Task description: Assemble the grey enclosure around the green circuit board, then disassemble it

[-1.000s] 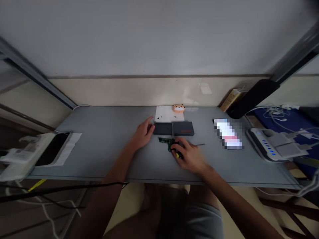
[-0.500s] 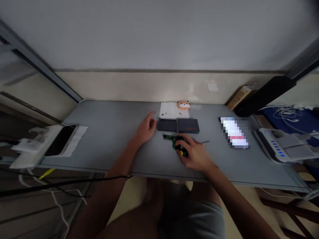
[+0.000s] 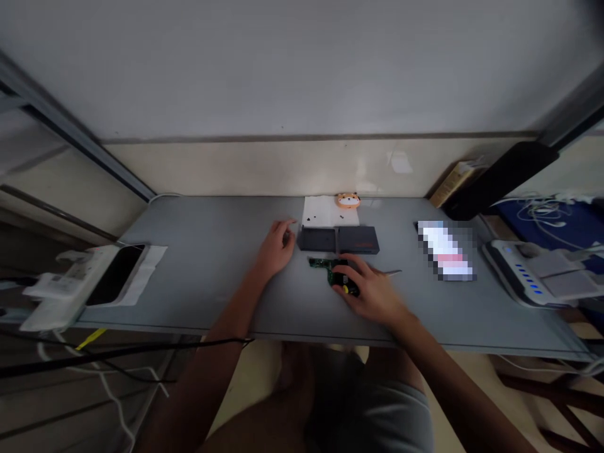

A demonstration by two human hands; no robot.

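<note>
On the grey table [image 3: 198, 251] my right hand [image 3: 372, 290] is closed around a screwdriver [image 3: 346, 289] with a black and yellow handle, its thin shaft sticking out to the right. The hand rests at the right end of a small green circuit board [image 3: 322, 263]. Just behind the board lie two dark case halves [image 3: 317, 239] [image 3: 358, 239], side by side. My left hand [image 3: 276, 248] lies flat on the table with fingers apart, beside the left case half and holding nothing.
A white sheet [image 3: 325, 214] with a few tiny dark screws and an orange cat-shaped thing [image 3: 348, 201] lie at the back. A phone [image 3: 113, 274] sits far left, a power strip [image 3: 519, 270] with blue lights far right, and a black lamp arm [image 3: 500, 179] behind it.
Both hands stay almost in place. My left hand's fingers have spread slightly toward the left case half. The view has shifted a little.
</note>
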